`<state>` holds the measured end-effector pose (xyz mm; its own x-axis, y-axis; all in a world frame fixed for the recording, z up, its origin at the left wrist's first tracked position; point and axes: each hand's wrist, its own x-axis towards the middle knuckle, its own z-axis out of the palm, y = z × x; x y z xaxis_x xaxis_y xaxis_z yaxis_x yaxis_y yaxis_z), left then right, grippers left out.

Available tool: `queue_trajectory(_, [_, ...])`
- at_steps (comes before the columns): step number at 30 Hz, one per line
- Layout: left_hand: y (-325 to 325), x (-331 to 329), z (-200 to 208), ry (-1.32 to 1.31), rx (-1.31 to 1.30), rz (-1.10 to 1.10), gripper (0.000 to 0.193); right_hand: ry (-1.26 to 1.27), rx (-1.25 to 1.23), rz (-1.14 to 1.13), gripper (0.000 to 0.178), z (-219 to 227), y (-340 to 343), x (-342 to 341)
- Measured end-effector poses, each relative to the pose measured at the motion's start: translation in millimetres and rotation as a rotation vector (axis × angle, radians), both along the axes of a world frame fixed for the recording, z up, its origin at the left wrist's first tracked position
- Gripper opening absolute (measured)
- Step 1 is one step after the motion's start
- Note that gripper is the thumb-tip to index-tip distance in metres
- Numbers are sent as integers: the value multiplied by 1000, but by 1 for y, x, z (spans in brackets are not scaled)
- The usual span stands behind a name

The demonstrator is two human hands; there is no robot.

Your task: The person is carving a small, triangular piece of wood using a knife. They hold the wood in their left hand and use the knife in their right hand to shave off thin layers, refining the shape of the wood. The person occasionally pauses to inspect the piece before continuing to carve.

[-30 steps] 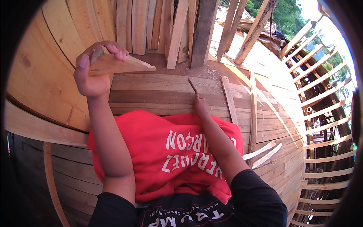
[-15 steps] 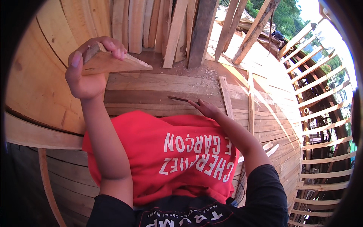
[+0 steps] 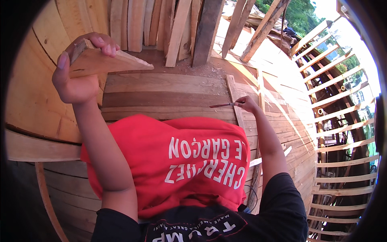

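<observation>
My left hand (image 3: 80,88) is raised at the upper left, its fingers curled over a wedge-shaped piece of wood (image 3: 105,62). The pale piece narrows to a rough tip pointing right. Off to the right, my right hand (image 3: 247,103) pinches a slim dark tool (image 3: 221,105) by one end. The tool's thin end points left, above the floorboards; its exact kind is too small to make out. Red cloth (image 3: 161,161) with white lettering covers my lap between the two forearms.
Curved wooden planking (image 3: 44,92) rises close on the left. Several upright boards (image 3: 139,24) and a dark post (image 3: 206,36) stand ahead. Wood shavings lie on the plank floor (image 3: 161,99). A loose wooden strip (image 3: 235,94) lies by my right hand; a slatted frame (image 3: 342,163) runs along the right.
My right hand has moved right with the slim tool, away from the wood piece. My left hand still grips the wedge-shaped wood. The whole view has shifted slightly.
</observation>
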<state>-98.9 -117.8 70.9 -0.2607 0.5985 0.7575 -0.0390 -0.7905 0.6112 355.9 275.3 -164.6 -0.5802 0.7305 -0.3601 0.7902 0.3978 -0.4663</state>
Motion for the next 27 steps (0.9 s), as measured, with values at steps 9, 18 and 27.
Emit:
queue_trajectory(9, [4, 7, 2, 22, -10, 11, 57, 116, 228, -131, 24, -32, 1, 24])
queue_trajectory(18, [9, 13, 2, 54, -3, -10, 56, 14, 83, 161, 24, -52, -18, -6])
queue_trajectory(27, [4, 9, 0, 69, -75, 23, 54, 87, -89, 321, 27, -53, -25, -25])
